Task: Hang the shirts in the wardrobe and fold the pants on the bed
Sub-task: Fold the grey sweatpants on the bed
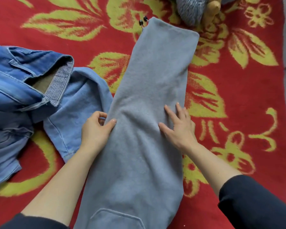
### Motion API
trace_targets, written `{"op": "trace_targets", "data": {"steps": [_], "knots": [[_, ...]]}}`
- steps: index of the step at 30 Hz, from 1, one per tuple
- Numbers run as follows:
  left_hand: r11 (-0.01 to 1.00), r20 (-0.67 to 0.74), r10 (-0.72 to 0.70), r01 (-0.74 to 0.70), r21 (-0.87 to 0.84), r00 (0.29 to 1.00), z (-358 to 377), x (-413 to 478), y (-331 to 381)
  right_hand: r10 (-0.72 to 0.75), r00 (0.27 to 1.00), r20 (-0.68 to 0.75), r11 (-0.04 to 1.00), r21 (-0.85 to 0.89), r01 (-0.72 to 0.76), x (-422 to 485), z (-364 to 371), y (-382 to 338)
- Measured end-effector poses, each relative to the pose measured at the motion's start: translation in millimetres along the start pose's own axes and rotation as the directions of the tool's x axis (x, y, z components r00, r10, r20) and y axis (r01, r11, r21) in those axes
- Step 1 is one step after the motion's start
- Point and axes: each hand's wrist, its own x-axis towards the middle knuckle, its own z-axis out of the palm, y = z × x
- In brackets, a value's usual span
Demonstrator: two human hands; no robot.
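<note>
I see the grey pants (pixel 149 96) laid out lengthwise on the bed, folded into one long strip that runs from the near edge of the view up to a straight far end. Two black cord toggles (pixel 143 20) stick out at the far left corner, and a patch pocket (pixel 117 219) shows at the near end. My left hand (pixel 96 128) grasps the strip's left edge about midway along, with the thumb on top of the cloth and the fingers curled at the edge. My right hand (pixel 178 126) is released and lies flat on the right half of the strip, fingers straight and spread. Both forearms are bare, with dark sleeves (pixel 254 204) pushed up. Under the pants lies a red blanket (pixel 238 96) with a yellow-green floral pattern. To the left is a heap of blue denim clothing (pixel 23 80); its paler part (pixel 76 104) reaches to the left hand and touches the pants' edge. A grey and tan plush toy (pixel 193 9) sits just beyond the far end of the pants.
</note>
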Motion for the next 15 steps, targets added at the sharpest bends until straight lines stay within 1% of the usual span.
{"op": "trace_targets", "data": {"steps": [2,4,6,8,10,11,12,13,14,15], "knots": [[0.999,-0.025,-0.014,0.015,0.030,1.000,-7.7,-23.5,-16.7,0.053,0.999,0.015,0.998,0.039,-0.053,-31.5,17.2,4.4],[0.997,-0.008,-0.041,0.042,0.059,0.999,-16.6,-51.5,-37.1,0.129,0.991,0.020,0.985,0.113,-0.131,-66.1,32.5,3.9],[0.990,0.015,-0.073,0.071,0.118,0.997,-25.4,-83.3,-58.8,0.176,0.984,0.023,0.970,0.168,-0.177,-104.7,48.2,1.2],[0.983,-0.022,-0.077,0.080,0.166,0.997,-34.0,-113.9,-82.9,0.238,0.971,0.023,0.942,0.237,-0.237,-142.5,61.4,-3.7],[0.977,-0.074,-0.068,0.081,0.198,0.995,-41.8,-142.4,-106.0,0.309,0.951,-0.019,0.912,0.289,-0.291,-175.8,73.4,-8.9],[0.977,-0.078,-0.067,0.082,0.196,0.995,-45.3,-155.4,-115.3,0.347,0.936,-0.056,0.893,0.326,-0.311,-191.1,79.4,-11.4],[0.979,-0.059,-0.073,0.083,0.187,0.996,-47.9,-167.4,-123.5,0.397,0.913,-0.092,0.860,0.386,-0.335,-205.5,85.3,-14.0],[0.980,-0.018,-0.079,0.081,0.179,0.997,-50.1,-179.6,-130.8,0.468,0.877,-0.106,0.803,0.466,-0.372,-219.2,91.1,-16.0],[0.981,0.034,-0.083,0.076,0.176,0.996,-50.8,-190.3,-137.3,0.546,0.832,-0.092,0.727,0.546,-0.417,-230.8,96.9,-17.1],[0.981,0.085,-0.086,0.069,0.181,0.993,-52.1,-201.4,-144.2,0.611,0.791,-0.047,0.645,0.609,-0.462,-242.6,103.3,-17.9]]}}
